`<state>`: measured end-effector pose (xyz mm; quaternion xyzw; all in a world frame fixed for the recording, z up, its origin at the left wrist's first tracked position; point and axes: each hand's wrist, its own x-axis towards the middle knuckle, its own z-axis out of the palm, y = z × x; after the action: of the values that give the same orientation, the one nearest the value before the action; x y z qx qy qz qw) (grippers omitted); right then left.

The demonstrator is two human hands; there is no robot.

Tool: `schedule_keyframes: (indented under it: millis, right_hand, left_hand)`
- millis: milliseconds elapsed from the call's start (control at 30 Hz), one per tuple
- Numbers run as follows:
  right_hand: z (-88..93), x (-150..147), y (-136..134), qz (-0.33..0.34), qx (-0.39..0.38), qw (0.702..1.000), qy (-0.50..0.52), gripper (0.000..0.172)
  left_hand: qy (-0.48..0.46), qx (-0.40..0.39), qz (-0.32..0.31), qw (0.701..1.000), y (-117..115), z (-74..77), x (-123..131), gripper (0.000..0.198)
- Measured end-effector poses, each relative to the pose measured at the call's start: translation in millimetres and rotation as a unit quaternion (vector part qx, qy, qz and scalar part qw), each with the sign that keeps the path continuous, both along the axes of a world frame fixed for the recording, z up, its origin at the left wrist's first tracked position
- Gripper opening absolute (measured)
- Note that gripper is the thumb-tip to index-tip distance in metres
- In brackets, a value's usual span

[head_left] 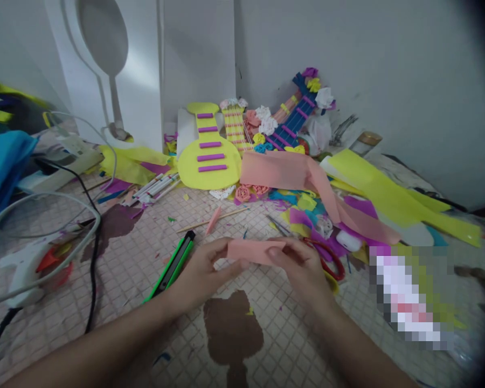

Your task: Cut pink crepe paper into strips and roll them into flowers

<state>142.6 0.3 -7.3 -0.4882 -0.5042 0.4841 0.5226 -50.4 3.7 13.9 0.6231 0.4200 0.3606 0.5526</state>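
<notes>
Both my hands hold a small pink foam piece point(254, 251) just above the checked table cover. My left hand point(204, 272) pinches its left end with thumb and fingers. My right hand point(303, 268) grips its right end, fingers curled over the top edge. A green and black utility knife point(173, 265) lies on the table just left of my left hand. Red-handled scissors point(334, 262) lie behind my right hand, partly hidden by it.
A yellow foam guitar point(208, 153) with purple bars, a blue one point(293, 121) and foam flowers lean at the back wall. Pink point(283, 170) and yellow foam sheets point(388, 196) and scraps cover the right side. A white glue gun point(22, 272) with cables lies at left.
</notes>
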Motion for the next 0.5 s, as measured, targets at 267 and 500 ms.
schedule_keyframes:
  millis: [267, 500]
  right_hand:
    - [11.8, -11.8, -6.8, 0.051, -0.115, 0.991, -0.043, 0.01]
    - [11.9, -18.1, -16.0, 0.016, -0.098, 0.995, -0.013, 0.011]
  left_hand:
    - [-0.007, -0.078, -0.062, 0.995, -0.1, 2.8, -3.3, 0.02]
    - [-0.101, -0.114, -0.01, 0.988, -4.6, -7.3, 6.9, 0.017]
